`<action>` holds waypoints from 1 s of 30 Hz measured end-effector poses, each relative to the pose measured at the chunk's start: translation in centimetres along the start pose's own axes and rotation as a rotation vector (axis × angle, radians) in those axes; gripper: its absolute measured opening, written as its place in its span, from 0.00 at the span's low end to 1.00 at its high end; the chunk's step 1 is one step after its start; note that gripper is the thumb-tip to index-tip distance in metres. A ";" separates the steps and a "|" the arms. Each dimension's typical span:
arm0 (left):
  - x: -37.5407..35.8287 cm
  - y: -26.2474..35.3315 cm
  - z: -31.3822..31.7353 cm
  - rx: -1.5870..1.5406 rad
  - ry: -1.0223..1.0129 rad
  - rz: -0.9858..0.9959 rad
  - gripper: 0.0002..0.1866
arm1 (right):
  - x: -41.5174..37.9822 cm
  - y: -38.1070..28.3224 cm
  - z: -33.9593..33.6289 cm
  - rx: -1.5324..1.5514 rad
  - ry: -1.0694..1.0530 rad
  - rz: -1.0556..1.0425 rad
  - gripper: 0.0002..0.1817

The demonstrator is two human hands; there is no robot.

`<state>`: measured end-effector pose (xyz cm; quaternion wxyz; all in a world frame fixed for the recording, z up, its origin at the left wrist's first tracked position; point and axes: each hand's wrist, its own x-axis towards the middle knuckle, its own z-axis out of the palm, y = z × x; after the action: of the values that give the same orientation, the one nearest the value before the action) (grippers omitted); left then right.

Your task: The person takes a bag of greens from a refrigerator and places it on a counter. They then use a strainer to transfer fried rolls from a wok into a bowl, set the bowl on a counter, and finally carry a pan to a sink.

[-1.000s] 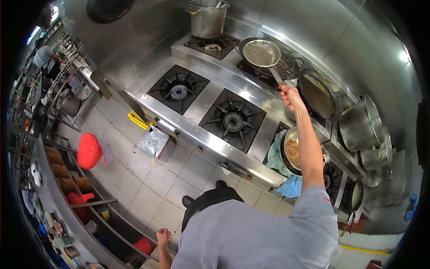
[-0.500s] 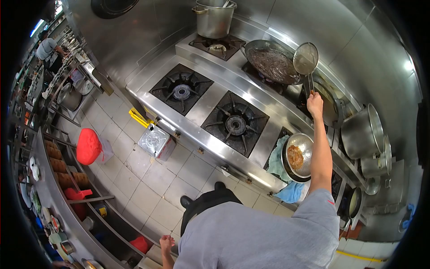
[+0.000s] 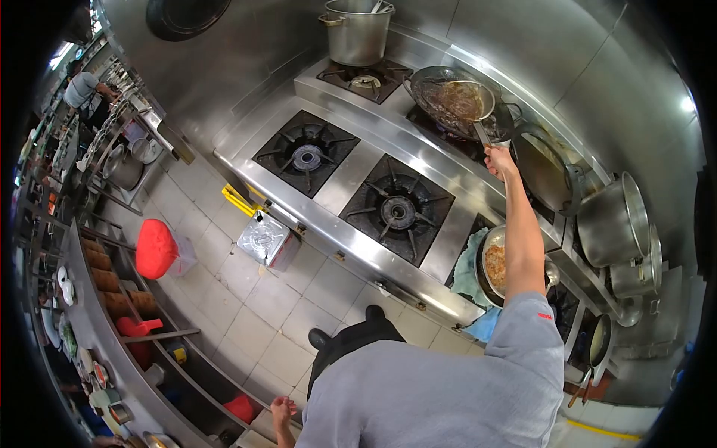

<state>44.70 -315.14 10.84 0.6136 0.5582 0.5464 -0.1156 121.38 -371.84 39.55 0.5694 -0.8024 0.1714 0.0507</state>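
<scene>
My right hand (image 3: 499,160) is stretched out over the back of the stove, its fingers wrapped round the handle of a round strainer (image 3: 478,97). The strainer's bowl lies down in a large dark wok (image 3: 429,84) holding brown liquid. Beneath my forearm, partly hidden by it, a metal pan or bowl with browned food (image 3: 495,263) rests at the stove's right front over a greenish cloth (image 3: 464,261). My left hand (image 3: 283,410) hangs low by the shelf counter, fingers curled, with nothing visible in them.
Two front burners (image 3: 307,157) lie left of my arm. A tall pot (image 3: 357,33) stands at the back. Another wok (image 3: 544,172) and big pots (image 3: 612,220) are at the right. A square tin (image 3: 264,237) and red-topped container (image 3: 157,249) stand on the floor. A person (image 3: 84,89) works far left.
My right hand has moved left and slightly down, and the strainer has gone from upright beside the wok down into it. The left hand stays low at my side.
</scene>
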 end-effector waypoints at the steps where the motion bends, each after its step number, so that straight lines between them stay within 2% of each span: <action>1: -0.1 -0.2 0.1 -0.011 -0.017 0.001 0.09 | -0.1 -0.1 0.2 0.050 -0.026 0.025 0.06; 7: -3.5 5.4 3.1 0.228 0.058 -0.077 0.08 | -3.9 -1.4 2.1 0.170 -0.185 0.042 0.08; 10: -2.1 6.0 3.5 0.277 -0.010 -0.030 0.08 | -6.2 -1.8 2.4 0.181 -0.183 0.023 0.10; 13: 0.7 4.6 3.1 0.164 -0.067 0.063 0.07 | -7.9 -1.5 1.8 0.207 -0.183 0.004 0.10; 16: 3.0 4.4 2.4 0.076 -0.113 0.059 0.07 | -9.9 -1.2 1.0 0.225 -0.171 -0.017 0.08; 21: 3.7 6.0 2.5 0.123 -0.095 0.060 0.07 | -12.4 -1.4 -1.2 0.182 -0.117 -0.062 0.06; 26: 3.1 5.6 2.9 0.133 -0.079 0.028 0.07 | -10.5 -2.0 -4.1 -0.042 0.183 -0.217 0.08; 28: 2.8 4.8 2.9 0.125 -0.085 -0.006 0.07 | -7.2 -1.3 -6.2 -0.397 0.403 -0.434 0.10; 30: 2.4 4.0 3.2 0.136 -0.075 -0.027 0.06 | -6.8 -2.6 -7.2 -0.657 0.529 -0.493 0.13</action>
<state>50.34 -315.24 10.44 0.5928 0.5864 0.5214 -0.1816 115.08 -376.27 46.23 0.2181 -0.9418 0.0901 -0.2396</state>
